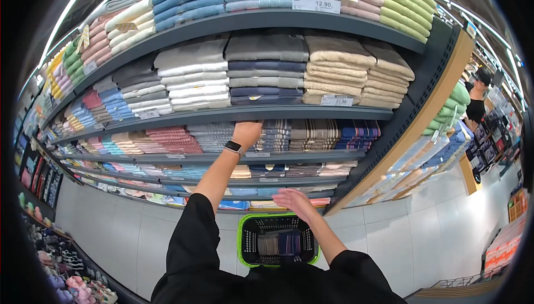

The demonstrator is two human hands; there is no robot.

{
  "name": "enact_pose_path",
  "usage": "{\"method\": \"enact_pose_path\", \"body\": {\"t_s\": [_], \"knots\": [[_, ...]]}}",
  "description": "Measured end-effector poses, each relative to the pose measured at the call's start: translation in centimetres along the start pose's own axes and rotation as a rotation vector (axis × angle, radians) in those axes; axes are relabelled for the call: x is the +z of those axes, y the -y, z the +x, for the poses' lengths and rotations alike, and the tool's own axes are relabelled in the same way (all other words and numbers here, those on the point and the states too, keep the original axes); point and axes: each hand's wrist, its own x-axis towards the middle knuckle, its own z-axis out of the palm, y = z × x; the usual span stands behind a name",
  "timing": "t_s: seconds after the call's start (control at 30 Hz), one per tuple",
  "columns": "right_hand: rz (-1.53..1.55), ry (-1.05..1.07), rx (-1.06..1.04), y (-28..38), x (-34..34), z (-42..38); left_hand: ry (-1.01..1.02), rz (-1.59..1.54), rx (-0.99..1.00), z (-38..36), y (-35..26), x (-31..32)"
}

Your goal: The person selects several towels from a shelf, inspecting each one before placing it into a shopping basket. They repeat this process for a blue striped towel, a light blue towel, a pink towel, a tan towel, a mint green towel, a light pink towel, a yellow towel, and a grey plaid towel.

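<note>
My left hand (pixel 247 134), with a watch (pixel 233 146) on its wrist, reaches into the third shelf level at a stack of blue-and-white striped towels (pixel 275 134). Its fingers are hidden beneath the shelf above, so any grip cannot be seen. Lower and to the right, my right hand (pixel 295 200) hovers over the far side of a black shopping basket (pixel 245 244) with a green rim, fingers stretched out and holding nothing. Inside the basket lie a brown striped towel (pixel 268 244) and a dark blue striped towel (pixel 289 243).
Brown striped towels (pixel 315 134) and dark plaid towels (pixel 357 134) sit right of my left hand. Above it runs a grey shelf edge (pixel 222 118) under folded towels. A wooden end panel (pixel 411 115) bounds the shelving. Another person (pixel 476 101) stands far right. Plush items (pixel 78 284) fill the lower left.
</note>
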Motion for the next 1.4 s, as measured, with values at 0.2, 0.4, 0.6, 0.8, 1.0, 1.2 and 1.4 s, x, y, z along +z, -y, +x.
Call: {"method": "enact_pose_path", "body": {"t_s": [0.2,0.4,0.6,0.8,1.0,1.2,1.4], "knots": [[0.181,0.063,-0.067,3.8,3.3,5.5,-0.088,-0.033,0.119,-1.1,-0.7,-2.3],[0.844,0.215,-0.050,5.6,5.5,10.0,-0.295,-0.204,0.317,-7.7,-4.1,-6.1],[0.819,0.181,-0.080,2.5,4.6,10.4,-0.065,-0.468,0.257,-13.0,-4.5,-10.9],[0.778,0.185,-0.077,0.3,5.8,5.1,-0.063,-1.495,-0.604,-16.6,-1.8,-7.5],[0.330,-0.141,-0.157,0.0,9.1,-0.7,0.147,-1.788,-0.802,-19.5,-3.2,-6.2],[0.326,-0.092,0.009,-0.3,7.7,-2.4,-0.031,-1.601,-0.764,-21.5,-3.2,-6.2],[0.005,-0.124,0.048,0.2,9.4,-2.4,-0.058,-1.534,-0.770,-22.1,-2.8,-6.7]]}}
